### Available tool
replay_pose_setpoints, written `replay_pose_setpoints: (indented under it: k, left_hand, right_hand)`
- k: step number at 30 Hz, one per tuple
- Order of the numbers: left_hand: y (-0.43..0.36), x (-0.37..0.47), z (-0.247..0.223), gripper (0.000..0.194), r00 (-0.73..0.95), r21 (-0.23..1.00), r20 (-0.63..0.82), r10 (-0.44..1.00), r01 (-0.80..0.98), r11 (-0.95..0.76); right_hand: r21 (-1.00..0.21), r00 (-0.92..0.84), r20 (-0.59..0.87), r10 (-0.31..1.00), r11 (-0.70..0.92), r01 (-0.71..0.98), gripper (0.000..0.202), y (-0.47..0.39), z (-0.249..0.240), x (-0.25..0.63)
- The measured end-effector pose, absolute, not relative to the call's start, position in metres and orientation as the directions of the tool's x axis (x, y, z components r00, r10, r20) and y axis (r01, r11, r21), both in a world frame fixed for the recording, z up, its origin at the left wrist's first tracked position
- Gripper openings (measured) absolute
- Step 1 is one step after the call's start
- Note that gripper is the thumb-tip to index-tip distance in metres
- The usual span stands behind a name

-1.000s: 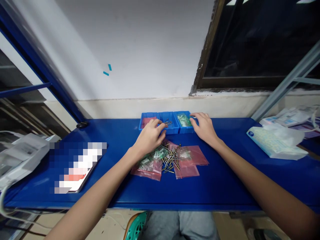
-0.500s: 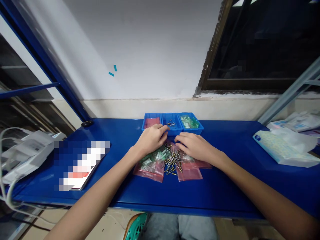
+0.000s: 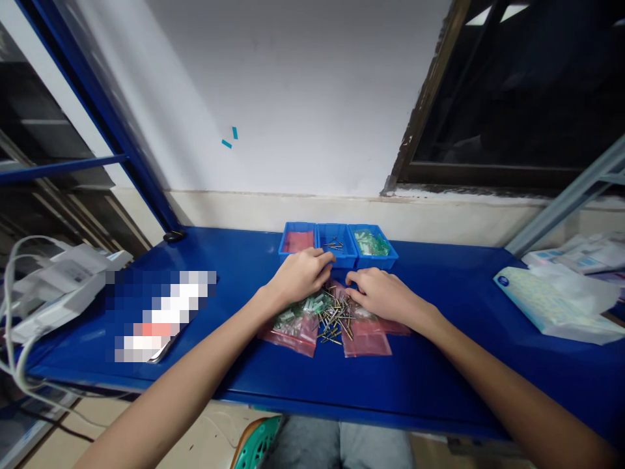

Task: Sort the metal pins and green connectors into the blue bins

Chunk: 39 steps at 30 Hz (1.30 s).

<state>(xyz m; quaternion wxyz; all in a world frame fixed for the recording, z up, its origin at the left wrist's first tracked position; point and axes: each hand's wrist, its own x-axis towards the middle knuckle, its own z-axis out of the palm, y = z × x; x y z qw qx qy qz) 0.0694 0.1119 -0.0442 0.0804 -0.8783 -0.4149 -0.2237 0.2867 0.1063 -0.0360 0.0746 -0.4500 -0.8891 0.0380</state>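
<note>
Over the left part of a heap of small items, my left hand (image 3: 303,273) has its fingers bent together; whether anything is between them is too small to make out. My right hand (image 3: 383,290) is at the heap's right side, fingers curled but apart, with nothing visible in them. Between and below the hands lie loose metal screws or pins (image 3: 334,320), pink bags (image 3: 366,342) and clear-green packets (image 3: 293,320). Three joined blue bins stand behind: the left bin holds a pink bag (image 3: 299,241), the middle a few metal pieces (image 3: 334,244), the right green-and-clear packets (image 3: 372,243).
On the left of the blue table (image 3: 273,378) are a pixelated flat object (image 3: 166,319) and white power adapters with cables (image 3: 63,280). A tissue box (image 3: 541,309) sits at the right. A wall and window stand behind.
The view has shifted slightly. My right hand has drawn a little away from the bins, and the gap between the hands is slightly wider. The heap looks much the same.
</note>
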Motion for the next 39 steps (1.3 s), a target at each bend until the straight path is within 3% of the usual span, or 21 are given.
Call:
replay_pose_setpoints:
  k: [6, 17, 23, 28, 39]
  left_hand:
    - [0.112, 0.071, -0.047, 0.025, 0.569, 0.027, 0.448, 0.690, 0.762, -0.647]
    - [0.109, 0.072, -0.046, 0.024, 0.588, 0.008, 0.433, 0.683, 0.755, -0.655]
    - [0.108, 0.073, -0.045, 0.023, 0.583, 0.005, 0.412, 0.700, 0.767, -0.641]
    - [0.107, 0.075, -0.046, 0.023, 0.591, 0.012, 0.387, 0.708, 0.765, -0.644]
    - [0.106, 0.077, -0.049, 0.023, 0.607, 0.027, 0.368, 0.705, 0.751, -0.660]
  right_hand:
    - [-0.136, -0.592, 0.079, 0.802, 0.597, 0.790, 0.018, 0.107, -0.039, 0.285]
    - [-0.298, -0.650, 0.104, 0.753, 0.647, 0.702, 0.016, 0.110, -0.047, 0.286]
    - [-0.286, -0.616, 0.101, 0.781, 0.616, 0.734, 0.012, 0.110, -0.043, 0.286]
    - [-0.286, -0.698, 0.016, 0.716, 0.672, 0.683, 0.012, 0.113, -0.042, 0.293]
    - [-0.339, -0.696, 0.082, 0.713, 0.677, 0.653, 0.019, 0.120, -0.051, 0.294]
